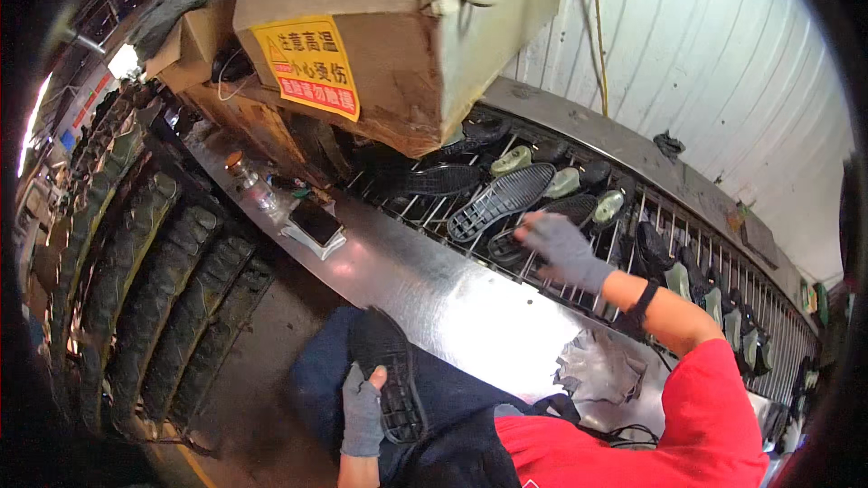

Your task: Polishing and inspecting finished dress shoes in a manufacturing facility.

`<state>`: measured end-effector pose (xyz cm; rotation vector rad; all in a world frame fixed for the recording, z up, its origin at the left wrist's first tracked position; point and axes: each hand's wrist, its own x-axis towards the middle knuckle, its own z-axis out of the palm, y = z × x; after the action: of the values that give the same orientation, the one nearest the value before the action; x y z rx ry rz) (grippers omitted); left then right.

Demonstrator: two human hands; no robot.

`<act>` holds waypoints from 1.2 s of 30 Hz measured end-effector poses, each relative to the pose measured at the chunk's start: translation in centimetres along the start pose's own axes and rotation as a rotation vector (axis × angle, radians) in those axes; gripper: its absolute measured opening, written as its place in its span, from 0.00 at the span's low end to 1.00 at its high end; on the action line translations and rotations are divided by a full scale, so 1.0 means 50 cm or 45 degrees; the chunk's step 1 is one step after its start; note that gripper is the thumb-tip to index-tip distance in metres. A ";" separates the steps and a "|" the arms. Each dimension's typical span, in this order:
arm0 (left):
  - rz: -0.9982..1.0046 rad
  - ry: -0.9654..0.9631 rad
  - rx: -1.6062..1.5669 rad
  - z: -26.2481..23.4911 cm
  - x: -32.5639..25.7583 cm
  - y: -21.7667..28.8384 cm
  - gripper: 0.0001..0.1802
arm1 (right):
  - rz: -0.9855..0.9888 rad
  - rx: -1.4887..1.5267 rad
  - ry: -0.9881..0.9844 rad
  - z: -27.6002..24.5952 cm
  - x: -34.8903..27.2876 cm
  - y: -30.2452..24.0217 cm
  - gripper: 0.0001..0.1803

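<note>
My left hand [363,408], in a grey fingerless glove, is closed on a black shoe sole [398,384] above my lap. The thumb lies on the ribbed face of this sole. Reaching out over a rack of metal rods [434,213], my gloved right hand [568,251] is smeared by motion. Its fingertips are beside a black sole [508,246], and I cannot tell whether they touch it. Farther away on the rods lies a larger ribbed black sole [503,201]. Pieces with pale green parts [609,208] lie around it.
A metal hood [362,0] with a yellow and red warning label hangs over the rack. The steel ledge [425,280] carries a phone [314,220], a glass jar [256,188] and a crumpled grey cloth [600,367]. Racks of dark soles [167,307] stand at left.
</note>
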<state>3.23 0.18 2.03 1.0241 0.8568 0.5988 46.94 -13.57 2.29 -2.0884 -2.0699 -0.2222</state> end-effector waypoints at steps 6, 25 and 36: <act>0.022 0.298 -0.152 -0.054 -0.044 -0.094 0.28 | 0.358 -0.285 -0.361 0.016 -0.072 0.056 0.34; -0.256 0.568 -0.320 -0.081 -0.074 -0.108 0.23 | 1.249 1.617 0.409 0.131 -0.113 0.297 0.25; 0.396 0.033 0.093 -0.020 0.006 0.031 0.33 | 1.041 2.577 -0.350 0.041 -0.104 -0.125 0.54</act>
<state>2.49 1.52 3.07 1.2302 0.7510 0.8495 40.56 -18.07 -0.77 -1.1285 -0.3653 1.5245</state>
